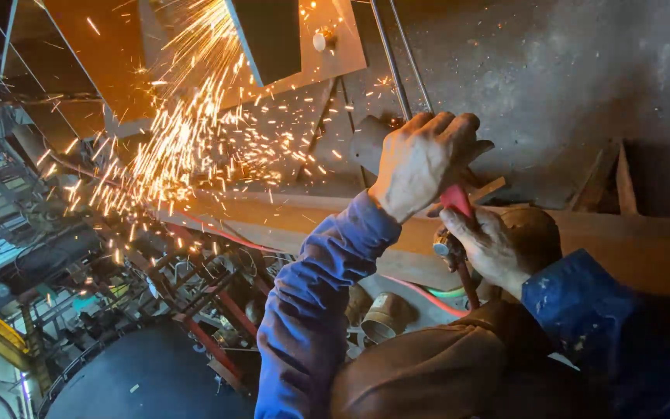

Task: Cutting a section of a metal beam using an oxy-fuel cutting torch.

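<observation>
The left hand [426,159] is closed tight around the top of a grinder [453,203], a power tool with a red part showing between the two hands. The right hand [494,247] is closed around the lower part of the same tool, just under the left hand. Both arms wear blue sleeves [316,295]. The tool is pressed near a long brown metal beam [288,221] that runs across the middle. Bright orange sparks [184,132] fly up and to the left, over a metal plate [195,46]. Red metal frames [203,291] sit below the beam. A red hose [428,299] curves under the hands.
</observation>
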